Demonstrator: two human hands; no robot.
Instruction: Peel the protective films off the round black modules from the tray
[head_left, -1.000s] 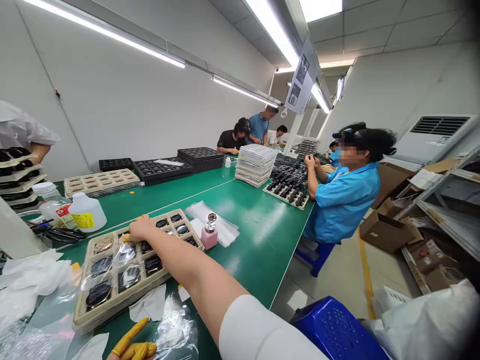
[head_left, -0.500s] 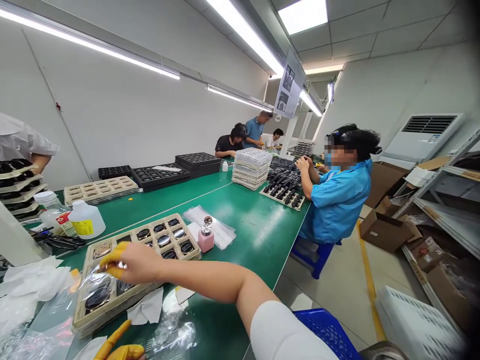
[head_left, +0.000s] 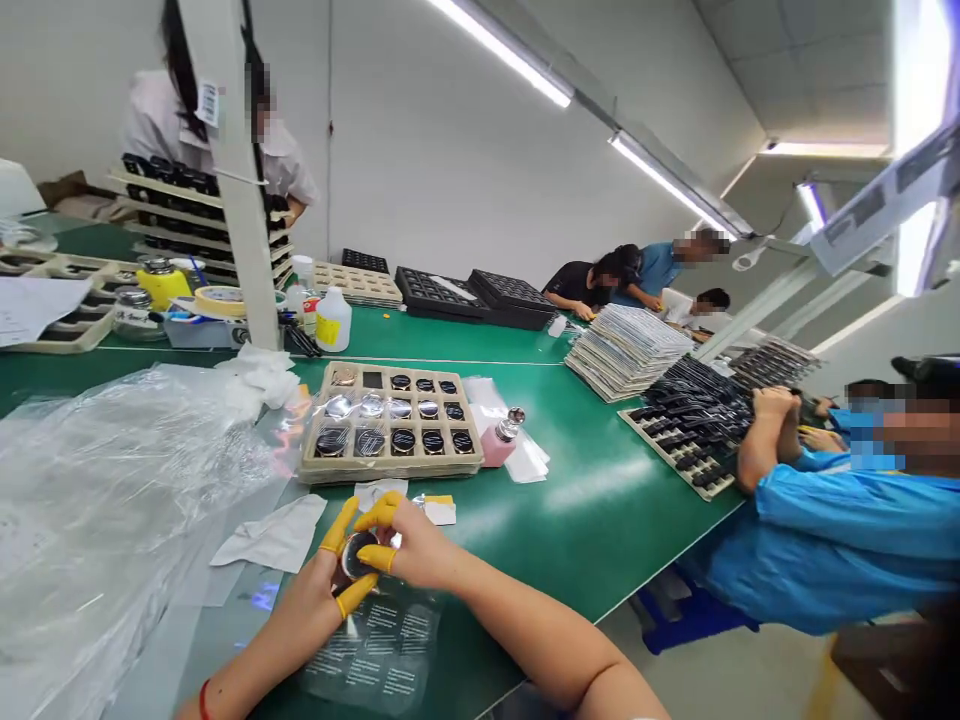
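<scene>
My left hand and my right hand, both with yellow finger covers, hold a round watch case with a dark face between their fingertips. Below them lies a clear plastic sheet printed with white text. Just beyond the hands, a beige tray carries rows of similar watch cases, partly under clear film. One back-row slot shows only a dark square. White tissue rests left of the hands, and a small white and yellow piece lies near the right hand.
A pink pump bottle stands right of the tray; a white bottle is behind it. Crumpled clear plastic spreads at left. A white post rises at back left. A co-worker in blue sits at right beside stacked trays.
The view has swung left and down. My right hand has come back from the tray to meet my left hand, and both now grip a watch case.
</scene>
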